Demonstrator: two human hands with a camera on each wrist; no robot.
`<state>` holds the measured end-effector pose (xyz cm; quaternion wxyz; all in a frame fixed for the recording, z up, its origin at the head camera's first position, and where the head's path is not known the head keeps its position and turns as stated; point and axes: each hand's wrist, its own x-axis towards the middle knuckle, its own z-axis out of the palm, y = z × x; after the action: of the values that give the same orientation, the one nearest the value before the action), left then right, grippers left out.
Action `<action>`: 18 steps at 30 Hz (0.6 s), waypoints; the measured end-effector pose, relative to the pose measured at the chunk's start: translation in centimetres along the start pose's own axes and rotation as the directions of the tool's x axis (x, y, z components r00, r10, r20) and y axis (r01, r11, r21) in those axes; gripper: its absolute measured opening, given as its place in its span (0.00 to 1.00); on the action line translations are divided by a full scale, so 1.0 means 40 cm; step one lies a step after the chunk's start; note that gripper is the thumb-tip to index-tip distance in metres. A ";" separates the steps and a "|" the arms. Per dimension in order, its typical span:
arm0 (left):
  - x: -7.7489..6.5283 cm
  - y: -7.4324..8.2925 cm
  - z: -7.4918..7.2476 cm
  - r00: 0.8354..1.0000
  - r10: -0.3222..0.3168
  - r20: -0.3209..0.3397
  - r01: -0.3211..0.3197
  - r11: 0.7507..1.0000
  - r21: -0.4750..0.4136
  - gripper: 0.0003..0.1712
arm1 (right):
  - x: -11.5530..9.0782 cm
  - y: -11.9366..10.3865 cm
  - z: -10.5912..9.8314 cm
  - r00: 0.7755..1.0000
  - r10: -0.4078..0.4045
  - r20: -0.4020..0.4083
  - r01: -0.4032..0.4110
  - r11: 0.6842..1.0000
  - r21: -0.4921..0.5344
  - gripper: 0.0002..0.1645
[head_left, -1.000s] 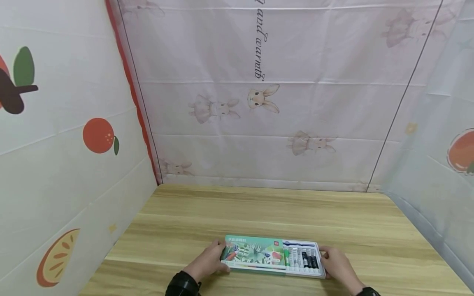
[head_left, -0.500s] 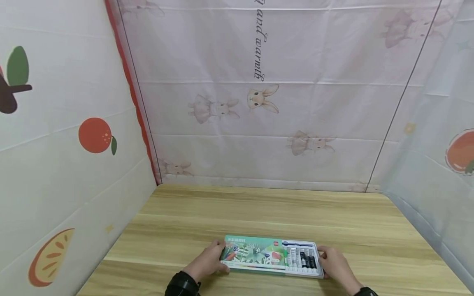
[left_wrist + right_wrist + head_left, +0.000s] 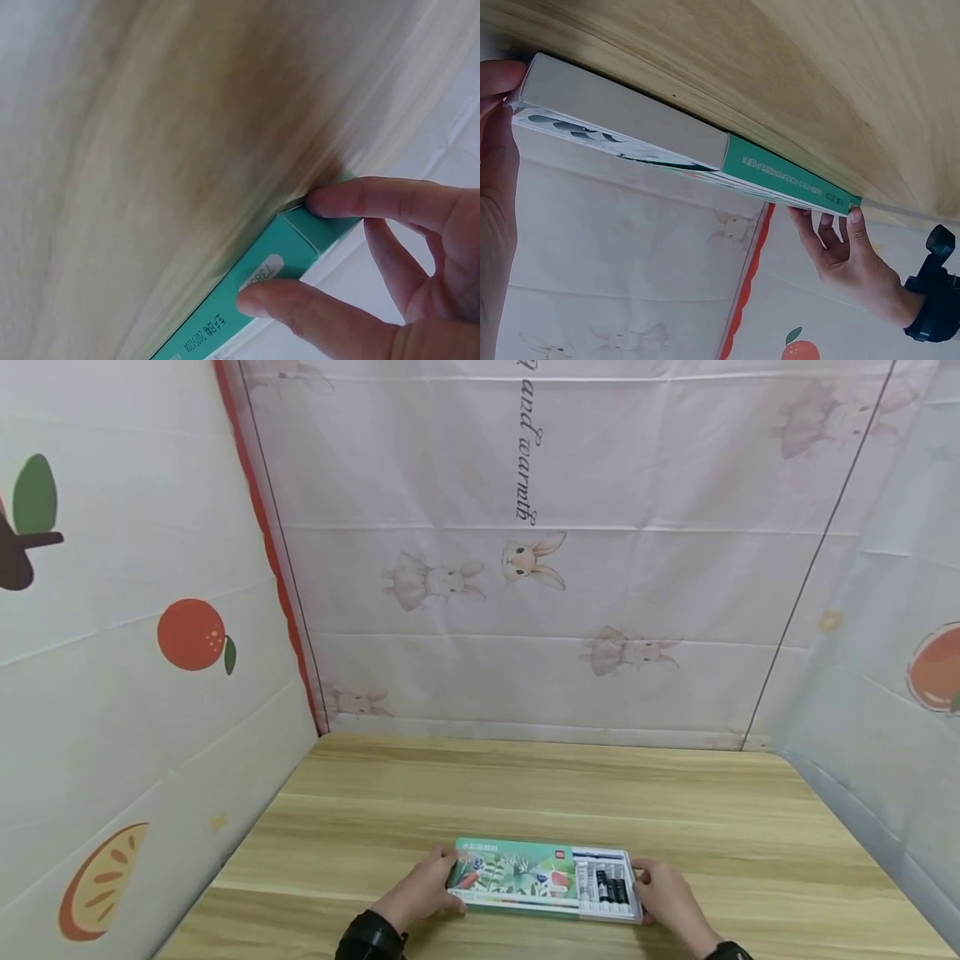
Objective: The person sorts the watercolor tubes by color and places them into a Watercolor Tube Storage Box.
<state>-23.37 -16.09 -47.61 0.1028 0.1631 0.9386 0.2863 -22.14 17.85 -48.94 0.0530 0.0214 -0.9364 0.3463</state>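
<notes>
A flat green paint box sleeve [image 3: 513, 875] with a plant print lies near the table's front. Its white inner tray [image 3: 636, 906] sticks out on the right, showing several white and black paint tubes [image 3: 611, 887]. My left hand [image 3: 423, 887] grips the sleeve's left end, thumb and fingers at its corners, as the left wrist view shows on the green end [image 3: 319, 229]. My right hand [image 3: 667, 897] pinches the tray's right end. From the right wrist view, the tray's white side wall [image 3: 622, 105] runs into the green sleeve [image 3: 787, 174]. The tray's left part is hidden inside the sleeve.
The wooden table [image 3: 525, 785] spreads out behind and around the box. A printed cloth [image 3: 480, 610] with rabbits hangs along its back edge. Fruit-patterned cloth walls stand at the left [image 3: 112, 710] and right [image 3: 885, 735].
My right hand has moved left with the tray, so less of it shows outside the sleeve and the green tube is now covered. The left hand and the sleeve have stayed in place.
</notes>
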 end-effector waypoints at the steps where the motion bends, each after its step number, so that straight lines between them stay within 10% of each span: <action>1: 0.000 0.000 0.001 1.000 -0.003 -0.002 0.003 1.000 0.000 0.46 | 0.000 -0.002 0.001 1.000 0.001 0.000 -0.001 1.000 0.004 0.20; 18: 0.003 -0.004 0.000 1.000 -0.008 0.006 0.008 1.000 -0.004 0.47 | 0.005 -0.032 0.027 0.999 0.004 0.034 -0.005 0.999 0.038 0.19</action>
<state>-23.50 -16.18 -47.73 0.1069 0.1599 0.9384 0.2872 -22.32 16.15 -48.91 0.0357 0.0261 -0.9305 0.3637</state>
